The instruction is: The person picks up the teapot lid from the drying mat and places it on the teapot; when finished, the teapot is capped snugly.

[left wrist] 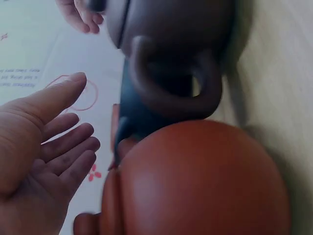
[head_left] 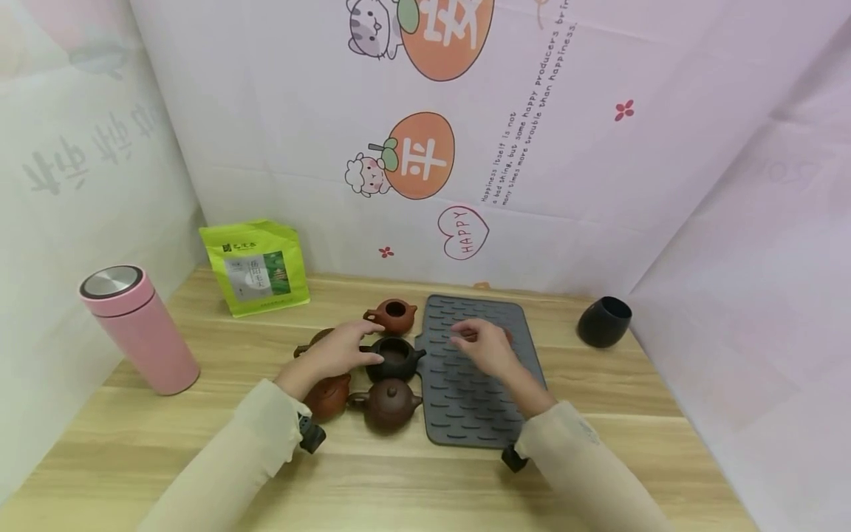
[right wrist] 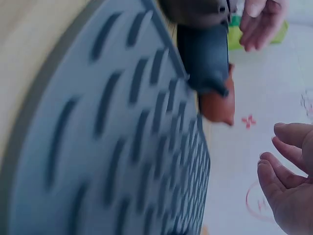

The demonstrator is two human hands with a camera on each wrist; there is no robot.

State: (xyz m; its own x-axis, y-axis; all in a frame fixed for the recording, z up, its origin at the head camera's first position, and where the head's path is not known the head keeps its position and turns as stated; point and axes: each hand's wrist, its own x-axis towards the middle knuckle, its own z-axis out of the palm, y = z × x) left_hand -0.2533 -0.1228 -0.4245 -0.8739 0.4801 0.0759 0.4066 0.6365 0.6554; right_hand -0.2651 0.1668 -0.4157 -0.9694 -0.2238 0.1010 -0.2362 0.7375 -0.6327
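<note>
My left hand [head_left: 339, 351] hovers over a cluster of small clay teapots, fingers extended and thumb spread, with nothing in its grasp. Its fingertips overlap the black lidless teapot [head_left: 394, 360] in the head view. Behind that stands a reddish-brown lidless teapot [head_left: 397, 321]; in front sits a dark brown lidded teapot [head_left: 390, 406]. An orange-red teapot [left wrist: 205, 181] lies beneath the left wrist, and a brown teapot [head_left: 321, 337] is mostly hidden by this hand. My right hand [head_left: 488, 349] is above the grey mat [head_left: 465, 414], fingers loosely bent and empty. A reddish-brown object [head_left: 508, 336] shows partly behind it.
A pink thermos [head_left: 149, 340] stands at the left, with a green tea pouch [head_left: 255, 267] upright near the back wall. At the right is a black cup [head_left: 604, 323]. White printed cloth [head_left: 565, 244] encloses the wooden table [head_left: 372, 488] at back and sides.
</note>
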